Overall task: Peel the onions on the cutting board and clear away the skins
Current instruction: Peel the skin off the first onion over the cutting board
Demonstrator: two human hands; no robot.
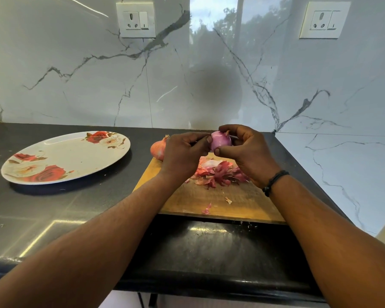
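Peeled onion (221, 141) is held up over the far edge of the board (236, 203), between both hands. Right hand (247, 152) curls around it, thumb underneath; left hand (183, 153) pinches at its left side. Skins (218, 173) are piled on the board right below, with loose scraps nearer. Unpeeled onion (158, 149) sits at the board's far-left corner, partly hidden by the left hand. Plate (65, 156) sits well left on the counter (53, 210).
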